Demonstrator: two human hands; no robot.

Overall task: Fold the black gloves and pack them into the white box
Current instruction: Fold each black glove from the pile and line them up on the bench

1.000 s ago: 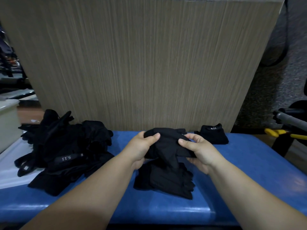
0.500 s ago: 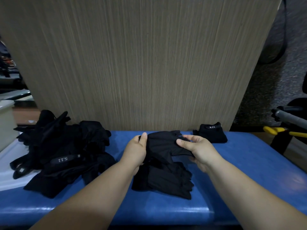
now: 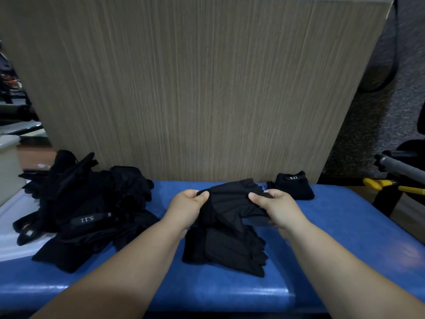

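A black glove (image 3: pixel 230 201) is held just above the blue padded surface (image 3: pixel 333 226) at the centre. My left hand (image 3: pixel 186 210) grips its left edge, thumb on top. My right hand (image 3: pixel 280 209) pinches its right edge. Under the held glove lies another black glove (image 3: pixel 225 252), flat, with its fingers pointing right. A heap of loose black gloves (image 3: pixel 85 210) with a "5.11" strap is piled at the left. A folded black glove (image 3: pixel 293 186) with a "5.11" tag sits at the back right. Part of a white box (image 3: pixel 8 166) shows at the far left edge.
A tall wood-grain panel (image 3: pixel 195 88) stands right behind the blue surface. A white sheet (image 3: pixel 9 226) lies under the heap at the left. At the right edge are a grey bar (image 3: pixel 400 168) and a yellow-handled tool (image 3: pixel 391 186).
Both hands have spread the held glove wider and lifted it slightly. My left thumb now lies over the glove's top edge; the lower glove has not moved.
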